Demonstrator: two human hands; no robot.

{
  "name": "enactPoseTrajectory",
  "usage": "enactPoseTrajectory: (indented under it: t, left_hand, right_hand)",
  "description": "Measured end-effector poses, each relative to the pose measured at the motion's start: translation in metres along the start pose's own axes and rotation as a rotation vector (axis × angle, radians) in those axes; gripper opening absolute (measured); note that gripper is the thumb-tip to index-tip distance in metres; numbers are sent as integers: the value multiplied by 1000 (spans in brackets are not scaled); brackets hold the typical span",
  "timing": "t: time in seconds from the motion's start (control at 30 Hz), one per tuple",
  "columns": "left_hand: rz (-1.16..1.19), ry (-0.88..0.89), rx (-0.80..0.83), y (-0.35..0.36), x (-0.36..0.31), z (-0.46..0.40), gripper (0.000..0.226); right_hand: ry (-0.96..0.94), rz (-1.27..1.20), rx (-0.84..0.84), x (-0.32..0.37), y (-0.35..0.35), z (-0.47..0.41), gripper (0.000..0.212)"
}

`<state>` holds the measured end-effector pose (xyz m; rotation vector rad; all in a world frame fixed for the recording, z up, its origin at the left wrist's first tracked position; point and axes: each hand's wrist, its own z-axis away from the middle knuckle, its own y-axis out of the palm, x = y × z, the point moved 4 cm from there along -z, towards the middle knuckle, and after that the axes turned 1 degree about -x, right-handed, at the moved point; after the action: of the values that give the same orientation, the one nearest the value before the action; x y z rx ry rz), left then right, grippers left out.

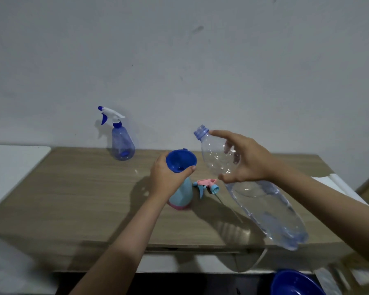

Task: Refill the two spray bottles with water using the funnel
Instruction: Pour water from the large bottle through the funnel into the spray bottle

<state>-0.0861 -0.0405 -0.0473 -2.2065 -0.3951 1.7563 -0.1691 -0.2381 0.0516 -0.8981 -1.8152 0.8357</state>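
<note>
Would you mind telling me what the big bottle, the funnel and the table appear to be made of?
Big bottle: clear, glossy plastic; the table shows through its ribbed wall.
Funnel: opaque blue plastic, smooth, with a slight sheen.
Table: matte wood-grain top, probably laminate rather than solid wood; the picture cannot settle that.

A plain pale wall (179, 60) with a few faint smudges fills the upper half. Against it stands a wood-grain table (73, 199), soft shadows lying across its top. A white surface (11, 165) adjoins its left end, and another white surface (337, 184) its right
</note>
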Motion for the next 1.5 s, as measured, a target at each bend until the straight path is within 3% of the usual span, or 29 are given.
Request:
enactPoseTrajectory:
  t: [0.43,0.57,0.8,1.5]
  left_hand:
    - [44,62,76,-2,0,-4,59]
    - [47,56,96,-2,-1,-5,62]
    - [24,32,122,0,4,-6,90]
    - [49,39,119,-6,3,-5,90]
  right_hand:
    - [131,222,292,0,26,5,98]
    - [152,255,324,0,25,-1,98]
    - [161,344,376,4,25,-8,99]
    - [167,492,537,9,26,-17,99]
